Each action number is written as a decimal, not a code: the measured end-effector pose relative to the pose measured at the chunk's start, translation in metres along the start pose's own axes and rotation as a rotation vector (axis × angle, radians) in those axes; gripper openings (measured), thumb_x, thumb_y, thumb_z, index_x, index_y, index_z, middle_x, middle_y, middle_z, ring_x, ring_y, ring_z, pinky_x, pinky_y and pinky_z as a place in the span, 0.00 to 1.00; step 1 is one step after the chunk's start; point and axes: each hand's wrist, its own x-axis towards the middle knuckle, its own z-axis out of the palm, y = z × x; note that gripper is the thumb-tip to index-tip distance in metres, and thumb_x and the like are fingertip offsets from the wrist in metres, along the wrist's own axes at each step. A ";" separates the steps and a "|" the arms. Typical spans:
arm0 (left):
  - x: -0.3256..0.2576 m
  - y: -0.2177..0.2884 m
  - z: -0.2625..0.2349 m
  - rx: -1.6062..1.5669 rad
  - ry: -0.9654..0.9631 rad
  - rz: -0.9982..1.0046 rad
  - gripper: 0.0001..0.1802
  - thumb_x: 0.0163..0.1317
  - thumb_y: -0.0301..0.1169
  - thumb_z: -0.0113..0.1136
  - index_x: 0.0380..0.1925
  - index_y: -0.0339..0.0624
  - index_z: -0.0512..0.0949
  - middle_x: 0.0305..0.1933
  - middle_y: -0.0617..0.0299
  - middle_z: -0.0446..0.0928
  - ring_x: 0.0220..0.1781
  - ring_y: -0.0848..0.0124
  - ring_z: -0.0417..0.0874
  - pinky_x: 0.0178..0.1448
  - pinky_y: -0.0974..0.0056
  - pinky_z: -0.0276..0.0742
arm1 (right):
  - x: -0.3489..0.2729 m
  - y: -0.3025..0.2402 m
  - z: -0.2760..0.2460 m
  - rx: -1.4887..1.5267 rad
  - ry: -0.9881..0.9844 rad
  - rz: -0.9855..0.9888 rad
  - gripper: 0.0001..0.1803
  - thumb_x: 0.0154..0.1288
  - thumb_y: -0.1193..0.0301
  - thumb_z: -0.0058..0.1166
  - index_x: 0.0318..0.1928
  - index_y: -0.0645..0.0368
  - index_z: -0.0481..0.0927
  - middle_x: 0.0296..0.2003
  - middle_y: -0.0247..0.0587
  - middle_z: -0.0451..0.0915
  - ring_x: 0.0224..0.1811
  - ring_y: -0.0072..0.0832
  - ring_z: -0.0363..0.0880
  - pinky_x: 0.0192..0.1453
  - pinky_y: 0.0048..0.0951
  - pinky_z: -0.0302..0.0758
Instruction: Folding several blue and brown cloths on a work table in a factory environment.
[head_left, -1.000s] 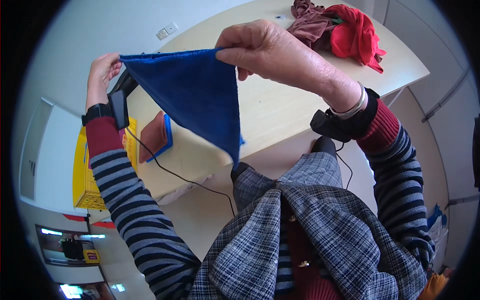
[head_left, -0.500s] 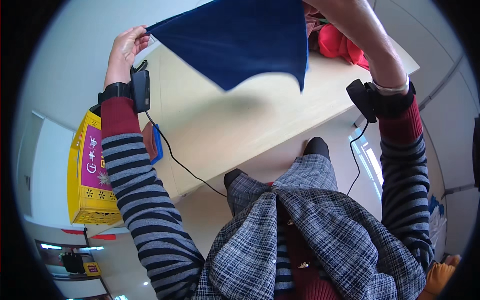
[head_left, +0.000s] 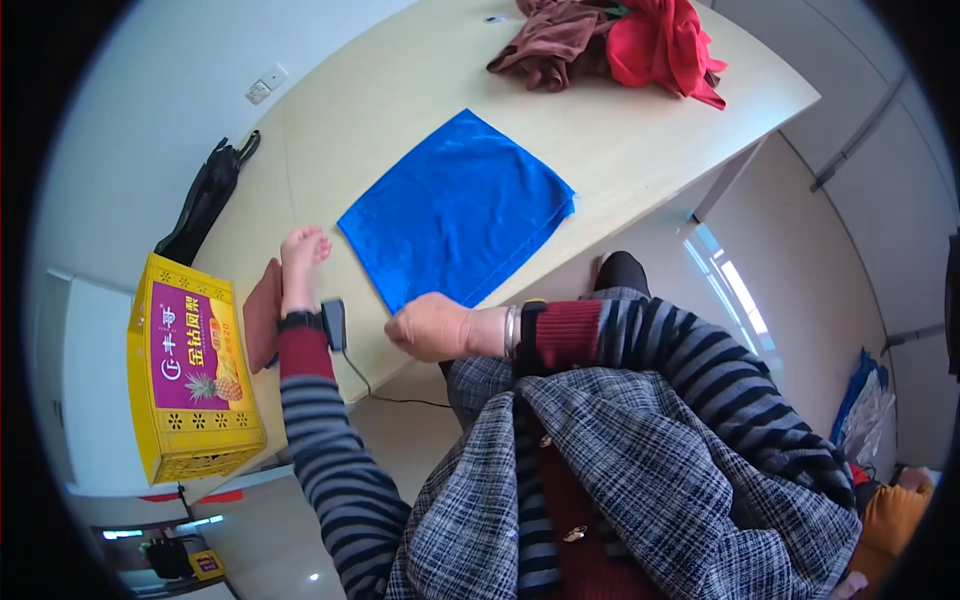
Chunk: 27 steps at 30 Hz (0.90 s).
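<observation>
A blue cloth piece [head_left: 455, 205] lies spread almost flat on the pale table [head_left: 370, 110], slightly rippled, with a stitched edge toward me. My right hand [head_left: 430, 328] is closed at its near corner, knuckles up. The fingertips are turned under, so whatever they pinch is hidden. Left of the cloth, my left hand [head_left: 305, 250] hovers apart from it with its fingers curled and nothing seen in them. Beside my left wrist is a brown folded cloth [head_left: 262, 315], with a bit of blue showing at its lower end.
Crumpled brown cloth [head_left: 550, 45] and red cloth [head_left: 660, 50] lie at the far right of the table. A yellow and purple carton [head_left: 195, 370] stands at the left, with a black bag [head_left: 210, 195] behind it. Cables run from my wrist devices.
The blue cloth, held up stretched between both hands before, now lies on the table. Both hands have come down nearer to me, the right one crossing far to the left.
</observation>
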 end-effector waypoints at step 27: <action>-0.236 -0.047 0.104 0.839 0.029 0.721 0.10 0.56 0.23 0.65 0.39 0.38 0.79 0.48 0.52 0.79 0.52 0.53 0.79 0.59 0.52 0.75 | -0.147 0.153 -0.162 -0.467 0.253 0.312 0.14 0.55 0.81 0.51 0.41 0.58 0.84 0.42 0.46 0.81 0.48 0.49 0.79 0.50 0.42 0.79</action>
